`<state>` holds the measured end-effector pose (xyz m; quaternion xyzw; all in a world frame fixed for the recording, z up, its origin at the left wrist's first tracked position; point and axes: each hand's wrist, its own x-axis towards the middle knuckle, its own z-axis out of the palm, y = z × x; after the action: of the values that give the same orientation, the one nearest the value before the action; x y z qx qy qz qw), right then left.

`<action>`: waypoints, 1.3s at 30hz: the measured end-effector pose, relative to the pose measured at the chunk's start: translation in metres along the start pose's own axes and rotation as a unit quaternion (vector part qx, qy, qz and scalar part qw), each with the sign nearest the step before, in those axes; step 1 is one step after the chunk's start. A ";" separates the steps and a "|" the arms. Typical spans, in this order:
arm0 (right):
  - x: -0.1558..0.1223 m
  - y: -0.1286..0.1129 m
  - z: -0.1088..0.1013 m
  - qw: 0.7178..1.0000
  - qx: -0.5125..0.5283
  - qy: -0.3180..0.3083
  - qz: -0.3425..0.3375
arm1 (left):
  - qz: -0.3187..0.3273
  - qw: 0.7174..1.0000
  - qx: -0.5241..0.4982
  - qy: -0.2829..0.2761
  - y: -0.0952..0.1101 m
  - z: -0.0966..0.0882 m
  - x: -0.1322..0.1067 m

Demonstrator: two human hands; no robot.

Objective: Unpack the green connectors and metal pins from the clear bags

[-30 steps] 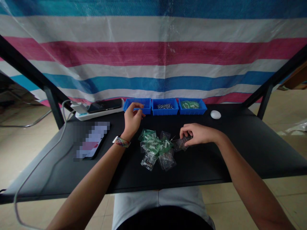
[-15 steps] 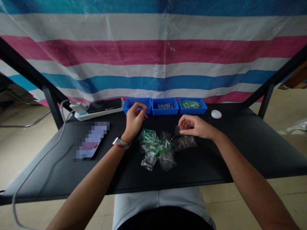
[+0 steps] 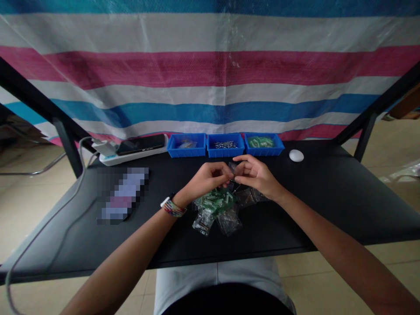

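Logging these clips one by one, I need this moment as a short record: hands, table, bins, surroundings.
Left hand: fingertips beside the small clear bag; grip unclear
Right hand: holding small clear bag
Table: green packets, clear packets, near both hands
Left bin: clear packaging
Middle bin: loose metal pieces
Right bin: more green packets
Surroundings: power strip, phone on it, white rounded object

**Black tabletop (image 3: pixel 328 197) loadout**

Got three blue bins (image 3: pixel 226 152) in a row, 11 to 1 o'clock, white power strip (image 3: pixel 141 155) at 10, pixelated phone (image 3: pixel 124 197) at 9, white oval thingy (image 3: pixel 296 155) at 2. Dead centre: heap of green and clear baggies (image 3: pixel 215 203).
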<state>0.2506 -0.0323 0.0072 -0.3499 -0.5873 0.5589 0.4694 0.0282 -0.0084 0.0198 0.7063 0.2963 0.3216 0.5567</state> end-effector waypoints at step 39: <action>-0.008 -0.010 0.003 0.936 -0.232 0.114 -0.239 | -0.064 0.995 -0.067 0.034 0.005 -0.001 0.002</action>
<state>0.2508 -0.0420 0.0157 -0.3600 -0.7094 0.2345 0.5587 0.0296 -0.0071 0.0255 0.6356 0.3374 0.3281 0.6120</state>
